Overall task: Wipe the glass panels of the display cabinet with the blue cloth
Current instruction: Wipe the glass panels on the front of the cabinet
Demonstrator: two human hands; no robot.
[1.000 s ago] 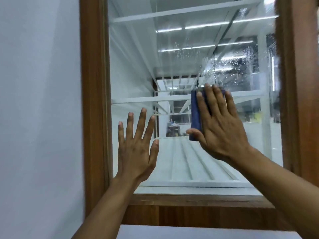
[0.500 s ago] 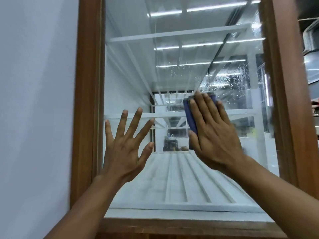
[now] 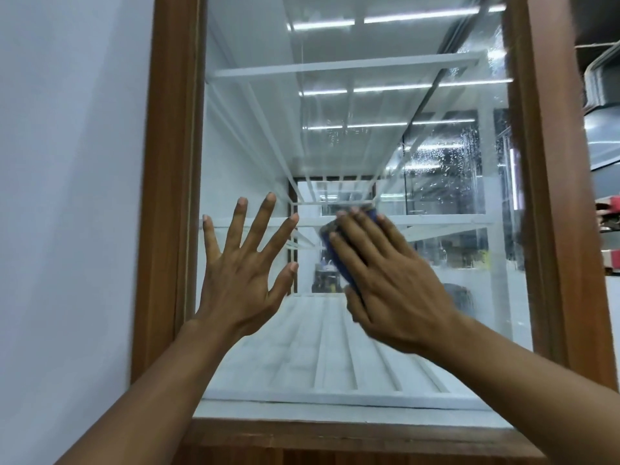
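Pressing flat on the cloth [image 3: 335, 251]: right hand [image 3: 396, 290], fingers straight and close together. Cloth pinned against the glass [image 3: 369, 146] near mid-panel, only its blue left edge and top corner showing. Left hand [image 3: 241, 280] just beside it, fingers spread wide, palm toward the glass; contact unclear. Droplets [image 3: 439, 166] speckle the pane at upper right. Wooden frame [image 3: 171, 196] surrounds it; white wall [image 3: 67, 196] to the left.

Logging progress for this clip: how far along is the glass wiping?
Done: the left and lower areas of the wood-framed glass panel look clear. In hand: the right hand presses the blue cloth flat against mid-pane, the left hand spread open beside it. Left: water droplets speckle the upper right.
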